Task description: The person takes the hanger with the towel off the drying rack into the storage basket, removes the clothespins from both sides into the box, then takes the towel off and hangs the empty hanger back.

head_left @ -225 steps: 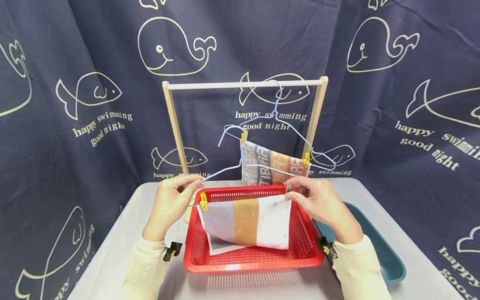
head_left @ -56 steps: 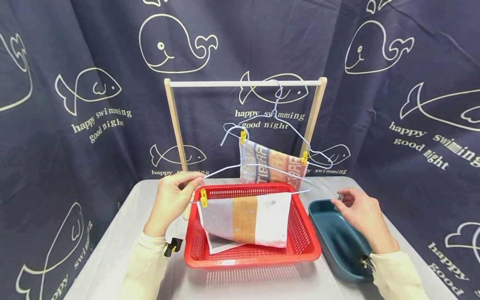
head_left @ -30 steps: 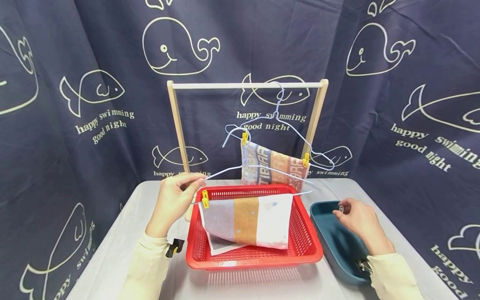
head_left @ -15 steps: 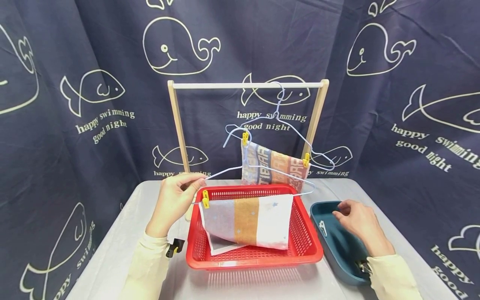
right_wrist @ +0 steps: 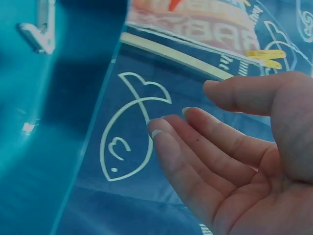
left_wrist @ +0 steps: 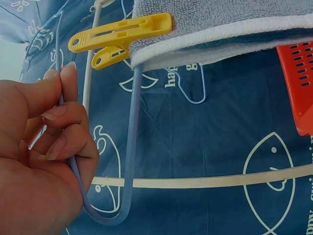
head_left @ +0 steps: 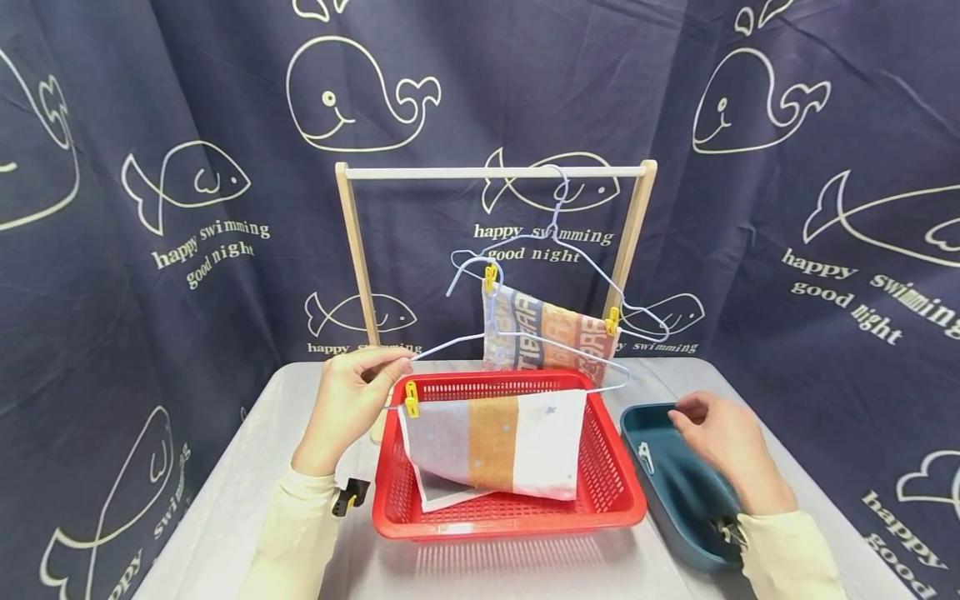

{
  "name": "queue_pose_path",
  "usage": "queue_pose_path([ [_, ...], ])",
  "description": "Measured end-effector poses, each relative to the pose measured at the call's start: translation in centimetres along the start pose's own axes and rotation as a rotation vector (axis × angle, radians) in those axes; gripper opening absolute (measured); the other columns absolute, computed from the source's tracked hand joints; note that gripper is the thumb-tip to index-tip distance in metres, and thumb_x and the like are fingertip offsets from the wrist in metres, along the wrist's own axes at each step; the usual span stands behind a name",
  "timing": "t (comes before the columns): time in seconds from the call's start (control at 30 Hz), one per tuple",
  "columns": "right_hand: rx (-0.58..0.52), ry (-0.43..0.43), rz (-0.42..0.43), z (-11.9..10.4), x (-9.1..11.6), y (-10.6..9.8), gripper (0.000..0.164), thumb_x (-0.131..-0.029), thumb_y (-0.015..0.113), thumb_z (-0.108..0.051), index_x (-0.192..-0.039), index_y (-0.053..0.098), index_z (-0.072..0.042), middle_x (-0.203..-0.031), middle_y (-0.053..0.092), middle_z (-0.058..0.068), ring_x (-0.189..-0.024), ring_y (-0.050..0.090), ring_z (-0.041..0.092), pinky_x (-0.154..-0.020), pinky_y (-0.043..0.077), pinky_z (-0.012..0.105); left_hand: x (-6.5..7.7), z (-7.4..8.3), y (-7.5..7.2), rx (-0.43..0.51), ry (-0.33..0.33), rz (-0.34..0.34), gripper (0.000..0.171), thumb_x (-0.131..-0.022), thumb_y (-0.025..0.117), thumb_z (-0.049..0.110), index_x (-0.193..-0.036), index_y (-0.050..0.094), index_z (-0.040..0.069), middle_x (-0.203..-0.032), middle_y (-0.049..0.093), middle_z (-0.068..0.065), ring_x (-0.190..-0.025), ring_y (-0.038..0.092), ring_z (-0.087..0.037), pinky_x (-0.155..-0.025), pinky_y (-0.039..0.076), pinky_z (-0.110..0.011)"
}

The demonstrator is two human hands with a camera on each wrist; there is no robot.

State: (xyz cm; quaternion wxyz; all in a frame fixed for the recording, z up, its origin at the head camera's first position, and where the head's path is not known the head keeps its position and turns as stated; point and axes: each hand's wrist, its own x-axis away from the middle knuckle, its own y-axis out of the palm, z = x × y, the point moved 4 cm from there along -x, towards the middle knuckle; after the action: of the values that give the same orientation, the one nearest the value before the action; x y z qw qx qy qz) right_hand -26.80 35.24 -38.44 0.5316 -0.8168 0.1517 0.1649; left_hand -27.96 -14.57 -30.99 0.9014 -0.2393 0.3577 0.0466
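Observation:
My left hand [head_left: 348,408] pinches the left arm of a blue wire hanger [head_left: 551,343], its fingers curled round the wire in the left wrist view. A small towel [head_left: 491,446] with grey, tan and white bands hangs folded over the hanger's lower bar. One yellow clothespin [head_left: 412,400] clips its left end; the right end bears no clip. Over the far end of a teal tray [head_left: 678,492] hovers my right hand [head_left: 727,442]. In the right wrist view its fingers [right_wrist: 168,152] are loosely bent, with nothing between them. A grey clothespin [head_left: 646,457] lies inside the tray.
Beneath the towel stands a red perforated basket [head_left: 510,527]. Behind it is a wooden rack [head_left: 348,250] with a white rail [head_left: 450,172]. Another blue hanger [head_left: 592,260] hangs there, holding a patterned towel [head_left: 551,329] with two yellow clothespins. A dark fish-print curtain [head_left: 225,75] surrounds the table.
My right hand took the grey clothespin from the towel's right end, carried it right and dropped it into the tray. It has since shifted slightly. My left hand keeps its grip on the hanger.

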Motion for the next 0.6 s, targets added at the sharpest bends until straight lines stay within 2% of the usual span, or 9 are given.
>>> queue_pose_path([
  [0.3,-0.014,0.011,0.107,-2.7,0.1,-2.7,0.023,-0.093,0.072,-0.025,-0.108,0.077,-0.009,-0.091,0.079,0.010,-0.086,0.073,0.033,-0.074,0.050,0.047,0.0,0.0,0.0,0.008,-0.010,-0.001,0.017,-0.090,0.081,0.011,-0.106,0.083,0.018,-0.094,0.078,0.002,-0.074,0.067,-0.013,-0.065,0.055,-0.021],
  [0.43,-0.025,0.010,0.152,-3.9,0.3,-3.8,0.023,-0.094,0.071,-0.027,-0.109,0.077,-0.010,-0.093,0.079,0.010,-0.084,0.074,0.031,-0.073,0.049,0.043,0.0,0.0,0.0,0.005,-0.009,-0.001,0.017,-0.090,0.081,0.011,-0.106,0.083,0.017,-0.094,0.078,0.003,-0.073,0.067,-0.012,-0.065,0.056,-0.021],
  [0.5,-0.034,0.002,0.186,-4.7,0.4,-4.5,0.022,-0.094,0.072,-0.027,-0.108,0.078,-0.011,-0.093,0.079,0.009,-0.080,0.074,0.023,-0.071,0.049,0.036,0.0,0.0,0.0,0.003,-0.006,-0.002,0.018,-0.090,0.081,0.011,-0.107,0.083,0.017,-0.094,0.078,0.003,-0.074,0.068,-0.012,-0.066,0.056,-0.021],
  [0.6,-0.063,-0.005,0.236,-5.9,0.6,-5.5,0.020,-0.093,0.071,-0.027,-0.107,0.079,-0.015,-0.092,0.079,0.006,-0.073,0.067,-0.003,-0.070,0.047,0.024,0.1,0.0,0.0,0.002,0.001,-0.002,0.018,-0.090,0.081,0.011,-0.107,0.083,0.017,-0.094,0.078,0.004,-0.073,0.067,-0.011,-0.065,0.056,-0.022],
])
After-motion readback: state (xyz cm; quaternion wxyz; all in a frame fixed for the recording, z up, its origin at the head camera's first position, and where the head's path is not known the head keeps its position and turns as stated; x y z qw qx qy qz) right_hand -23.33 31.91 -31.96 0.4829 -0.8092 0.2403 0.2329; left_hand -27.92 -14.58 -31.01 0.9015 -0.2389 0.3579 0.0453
